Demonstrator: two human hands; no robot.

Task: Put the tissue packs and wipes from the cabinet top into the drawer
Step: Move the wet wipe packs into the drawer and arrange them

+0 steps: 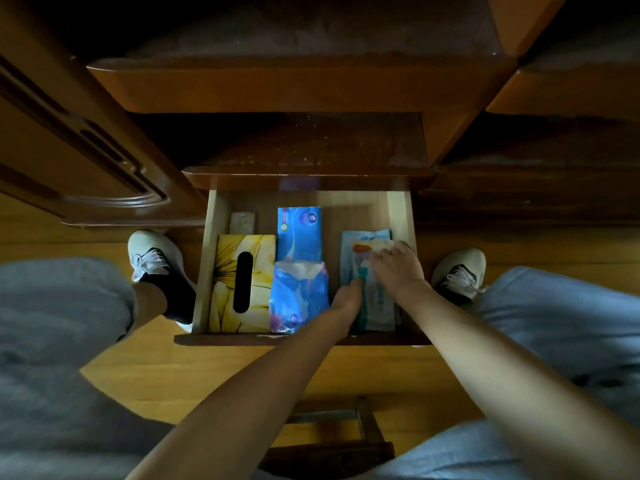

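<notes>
The wooden drawer [212, 265] is pulled out below the cabinet top [311, 140]. Inside lie a yellow flowered tissue box [225, 282] at the left, a blue tissue pack [299, 226] at the middle back, and an opened blue pack [298, 299] in front of it. At the right sits a pale wipes pack [377, 306] on another light-blue pack [349, 244]. My left hand [348, 301] rests against the wipes pack's left edge. My right hand [398, 268] lies on top of it, fingers spread at its far end.
A small grey block [242, 221] lies at the drawer's back left. My two shoes [152, 258] [457, 271] stand on the wooden floor either side of the drawer. A cabinet door [86, 161] is at the left. A wooden stool [346, 441] shows between my knees.
</notes>
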